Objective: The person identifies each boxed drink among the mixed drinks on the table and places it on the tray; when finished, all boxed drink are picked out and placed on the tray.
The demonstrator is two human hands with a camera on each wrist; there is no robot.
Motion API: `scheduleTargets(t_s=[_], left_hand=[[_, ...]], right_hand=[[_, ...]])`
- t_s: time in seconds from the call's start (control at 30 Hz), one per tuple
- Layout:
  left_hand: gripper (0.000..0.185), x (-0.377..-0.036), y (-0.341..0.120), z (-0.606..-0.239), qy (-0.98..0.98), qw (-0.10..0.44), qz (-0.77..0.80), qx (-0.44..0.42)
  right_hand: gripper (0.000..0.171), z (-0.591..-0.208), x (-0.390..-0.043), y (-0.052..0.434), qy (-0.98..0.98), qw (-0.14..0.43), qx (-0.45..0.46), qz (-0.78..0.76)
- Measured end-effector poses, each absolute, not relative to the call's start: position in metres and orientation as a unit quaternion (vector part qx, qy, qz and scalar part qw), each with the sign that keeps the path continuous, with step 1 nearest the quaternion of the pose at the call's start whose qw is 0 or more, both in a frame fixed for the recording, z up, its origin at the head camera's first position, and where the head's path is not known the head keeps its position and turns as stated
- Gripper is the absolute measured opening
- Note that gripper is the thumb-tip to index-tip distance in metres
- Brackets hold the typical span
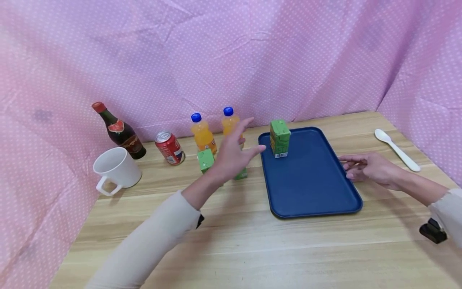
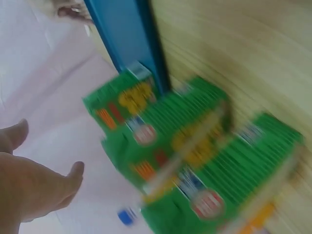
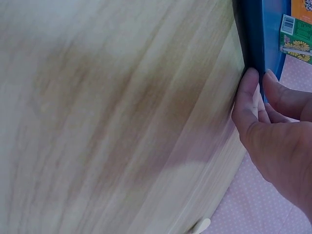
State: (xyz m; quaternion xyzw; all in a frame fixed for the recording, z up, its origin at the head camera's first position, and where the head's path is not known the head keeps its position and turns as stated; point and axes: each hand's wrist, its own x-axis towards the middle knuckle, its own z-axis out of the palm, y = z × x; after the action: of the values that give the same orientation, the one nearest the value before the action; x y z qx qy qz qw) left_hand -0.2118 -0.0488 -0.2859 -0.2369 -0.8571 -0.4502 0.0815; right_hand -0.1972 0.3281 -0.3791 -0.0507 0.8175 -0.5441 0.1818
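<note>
My left hand (image 1: 231, 158) hovers above the table with thumb and fingers spread apart, holding nothing. A green drink carton (image 1: 281, 138) with yellow flowers stands upright on the blue tray (image 1: 310, 180), near its far left corner. Under and behind the left hand are two more green cartons, one on the left (image 1: 206, 160) and one on the right (image 1: 241, 174), both partly hidden. In the left wrist view all three cartons (image 2: 124, 100) appear, blurred. My right hand (image 1: 375, 170) pinches the tray's right rim between thumb and fingers, seen closely in the right wrist view.
Two orange drink bottles with blue caps (image 1: 196, 117) stand behind the cartons. Further left are a red can (image 1: 170, 148), a dark bottle (image 1: 124, 134) and a white mug (image 1: 119, 166). A white spoon (image 1: 397, 150) lies right of the tray. Pink dotted cloth (image 1: 216, 60) hangs behind.
</note>
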Motion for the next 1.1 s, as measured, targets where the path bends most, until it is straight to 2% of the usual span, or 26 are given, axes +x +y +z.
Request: scheduleTargets(t_s=[0.17, 0.27, 0.57, 0.73, 0.87, 1.1], left_hand=[[0.065, -0.213, -0.089, -0.286, -0.865, 0.124, -0.432, -0.224], [0.068, -0.216, -0.109, -0.288, -0.882, 0.126, -0.409, -0.198], [0.092, -0.217, -0.157, -0.307, -0.904, 0.013, -0.415, -0.106], [0.086, -0.216, -0.173, -0.319, -0.873, -0.063, -0.472, -0.104], [0.075, -0.217, -0.177, -0.332, -0.851, -0.064, -0.508, -0.117], [0.070, -0.219, -0.180, -0.341, -0.845, -0.045, -0.515, -0.141]], right_hand=[[0.070, -0.379, -0.197, 0.329, 0.818, 0.184, -0.049, -0.542], [0.070, -0.380, -0.198, 0.329, 0.819, 0.179, -0.051, -0.543], [0.070, -0.380, -0.195, 0.327, 0.820, 0.175, -0.058, -0.542], [0.069, -0.378, -0.197, 0.326, 0.820, 0.176, -0.056, -0.542], [0.069, -0.379, -0.197, 0.326, 0.819, 0.180, -0.052, -0.542], [0.069, -0.379, -0.197, 0.328, 0.818, 0.178, -0.054, -0.544]])
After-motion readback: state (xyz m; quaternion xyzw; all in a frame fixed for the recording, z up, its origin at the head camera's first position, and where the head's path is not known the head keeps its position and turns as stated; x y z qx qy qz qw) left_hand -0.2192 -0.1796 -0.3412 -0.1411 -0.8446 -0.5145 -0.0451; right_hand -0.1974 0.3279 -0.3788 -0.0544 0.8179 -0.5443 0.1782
